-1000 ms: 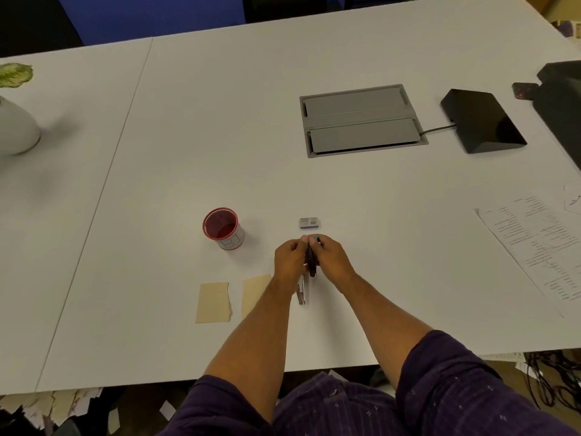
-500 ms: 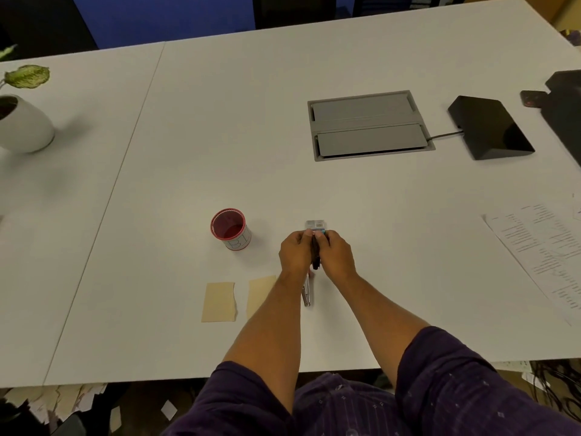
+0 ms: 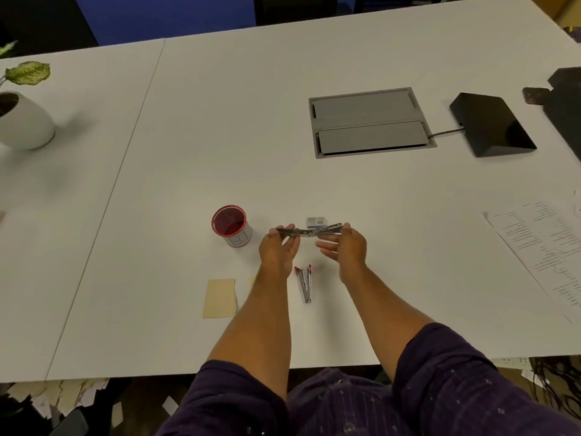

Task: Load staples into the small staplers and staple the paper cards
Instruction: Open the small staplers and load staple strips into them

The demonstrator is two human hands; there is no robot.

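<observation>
A small metal stapler is swung wide open into a nearly flat line, held above the table. My left hand pinches its left end and my right hand pinches its right end. Just behind it a small staple box lies on the table. A second small stapler with red ends lies between my forearms. One tan paper card lies to the left. My left forearm hides most of a second card.
A red-rimmed cup stands left of my hands. Farther back are a grey cable hatch and a black device. Printed sheets lie at the right, a white plant pot at the far left.
My hands have moved apart, and the stapler that they held closed together between them now lies swung open sideways. The second stapler on the table is now uncovered.
</observation>
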